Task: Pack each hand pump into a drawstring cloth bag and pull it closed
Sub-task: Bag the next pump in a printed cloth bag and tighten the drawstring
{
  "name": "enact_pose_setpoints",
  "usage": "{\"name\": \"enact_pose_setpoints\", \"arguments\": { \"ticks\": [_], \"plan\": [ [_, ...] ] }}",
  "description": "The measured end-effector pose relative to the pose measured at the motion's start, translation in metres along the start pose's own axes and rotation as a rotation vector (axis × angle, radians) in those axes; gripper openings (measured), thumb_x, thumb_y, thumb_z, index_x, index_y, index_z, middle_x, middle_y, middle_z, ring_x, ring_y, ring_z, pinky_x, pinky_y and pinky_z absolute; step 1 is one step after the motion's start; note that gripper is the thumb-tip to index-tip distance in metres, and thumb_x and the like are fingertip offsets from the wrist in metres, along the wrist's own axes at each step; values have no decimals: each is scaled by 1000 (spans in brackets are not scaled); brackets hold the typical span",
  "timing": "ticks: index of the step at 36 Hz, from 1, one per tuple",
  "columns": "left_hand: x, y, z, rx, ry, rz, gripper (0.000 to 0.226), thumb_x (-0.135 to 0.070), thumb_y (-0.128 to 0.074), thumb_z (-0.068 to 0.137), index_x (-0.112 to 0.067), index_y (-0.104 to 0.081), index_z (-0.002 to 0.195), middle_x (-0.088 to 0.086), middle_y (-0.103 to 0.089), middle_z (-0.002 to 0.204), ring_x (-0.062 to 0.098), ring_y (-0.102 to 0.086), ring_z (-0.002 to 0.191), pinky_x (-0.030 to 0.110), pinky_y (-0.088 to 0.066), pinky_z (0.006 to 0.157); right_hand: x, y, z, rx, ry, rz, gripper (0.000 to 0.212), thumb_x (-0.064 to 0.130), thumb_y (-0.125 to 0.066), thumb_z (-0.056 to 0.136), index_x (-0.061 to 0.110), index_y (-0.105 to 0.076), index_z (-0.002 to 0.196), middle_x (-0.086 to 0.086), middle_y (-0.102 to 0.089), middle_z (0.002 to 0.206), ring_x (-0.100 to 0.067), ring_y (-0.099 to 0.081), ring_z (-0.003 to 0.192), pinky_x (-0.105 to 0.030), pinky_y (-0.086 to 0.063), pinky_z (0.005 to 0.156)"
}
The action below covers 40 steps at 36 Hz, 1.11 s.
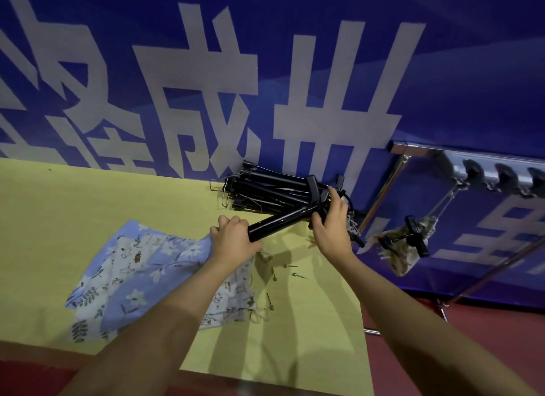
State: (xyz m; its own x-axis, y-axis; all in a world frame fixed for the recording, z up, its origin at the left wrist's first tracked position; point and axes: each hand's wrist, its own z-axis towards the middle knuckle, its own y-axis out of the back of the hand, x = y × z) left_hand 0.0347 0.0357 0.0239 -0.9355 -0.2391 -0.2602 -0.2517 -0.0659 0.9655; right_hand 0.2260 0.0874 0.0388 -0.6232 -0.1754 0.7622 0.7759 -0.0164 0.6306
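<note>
A black hand pump (283, 218) is held in the air over the yellow table (88, 195), tilted up to the right. My left hand (234, 238) grips its lower barrel end. My right hand (333, 221) holds the upper end just below the T-handle. A pile of several more black pumps (265, 193) lies behind against the blue banner. Floral blue and white drawstring cloth bags (153, 274) lie flat on the table under my left forearm.
Several small metal needles (283, 273) are scattered on the table by the bags. At right, a metal rack with hooks (486, 171) carries a hanging patterned bag with a pump in it (410, 242). The table's right edge drops to a red floor (442, 336).
</note>
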Motion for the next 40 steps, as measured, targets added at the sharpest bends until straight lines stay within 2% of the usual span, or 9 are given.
{"name": "enact_pose_setpoints", "arguments": {
  "ticks": [4, 7, 11, 20, 23, 29, 34, 37, 40],
  "plan": [
    [-5, 1, -2, -21, -4, 0, 38, -45, -60, 81, -12, -61, 100, 3, -55, 103, 25, -40, 103, 37, -34, 86, -4, 9, 11, 24, 75, 11, 47, 17, -56, 94, 12, -39, 137, -10, -28, 141, -27, -43, 126, -36, -39, 109],
    [-10, 0, -2, -27, -20, 3, 39, -43, -61, 82, -11, -59, 103, 4, -54, 106, 26, -39, 104, 35, -32, 87, -6, 13, 14, 17, 142, 2, 39, 19, -58, 93, 7, -46, 128, -10, -40, 135, -21, -51, 115, -23, -41, 97],
    [-25, 2, 0, -57, -67, -39, 35, -36, -61, 84, -10, -59, 106, 5, -52, 111, 26, -38, 108, 34, -32, 89, 1, 7, 8, 43, 221, -4, 31, 21, -57, 94, 8, -47, 120, -8, -51, 120, -18, -58, 93, -38, -54, 81],
    [-42, -3, -2, -141, -135, 46, 42, -42, -56, 87, -12, -53, 116, 4, -50, 117, 25, -39, 115, 32, -34, 94, 1, 3, -2, 34, 312, -51, 33, 26, -63, 90, 9, -54, 117, -4, -60, 110, -21, -61, 96, -38, -52, 79],
    [-41, -7, -5, -159, -149, 62, 39, -38, -53, 87, -11, -53, 115, 5, -51, 116, 25, -40, 113, 32, -34, 93, -5, 10, 0, 62, 339, -49, 34, 34, -54, 94, 15, -55, 122, 1, -59, 116, -15, -58, 99, -37, -51, 84],
    [-52, -10, -4, -109, -117, 78, 42, -40, -54, 84, -9, -52, 112, 5, -50, 112, 25, -40, 108, 32, -35, 89, -35, 17, 6, -42, 88, -105, 46, 5, -45, 90, 9, -40, 136, -10, -36, 141, -27, -37, 126, -34, -29, 105],
    [-70, -15, -3, -76, -66, 36, 42, -40, -55, 79, -10, -54, 108, 4, -51, 110, 25, -40, 105, 33, -36, 88, -67, 14, 23, 111, -239, -159, 59, 11, -51, 90, 10, -27, 144, -12, -42, 143, -34, -38, 132, -47, -23, 111],
    [-79, -21, 1, -68, -35, 24, 42, -38, -57, 76, -10, -54, 108, 4, -51, 110, 25, -40, 105, 32, -36, 88, -83, 16, 28, 192, -229, -272, 48, 25, -52, 93, 18, -39, 138, -10, -47, 135, -34, -36, 128, -45, -17, 111],
    [-81, -26, 4, -67, -6, 15, 43, -38, -59, 76, -11, -54, 109, 2, -51, 110, 25, -40, 106, 32, -36, 88, -92, 19, 32, 202, -205, -418, 27, 30, -52, 93, 17, -62, 114, -13, -46, 129, -35, -36, 123, -42, -20, 107]
  ]
}}
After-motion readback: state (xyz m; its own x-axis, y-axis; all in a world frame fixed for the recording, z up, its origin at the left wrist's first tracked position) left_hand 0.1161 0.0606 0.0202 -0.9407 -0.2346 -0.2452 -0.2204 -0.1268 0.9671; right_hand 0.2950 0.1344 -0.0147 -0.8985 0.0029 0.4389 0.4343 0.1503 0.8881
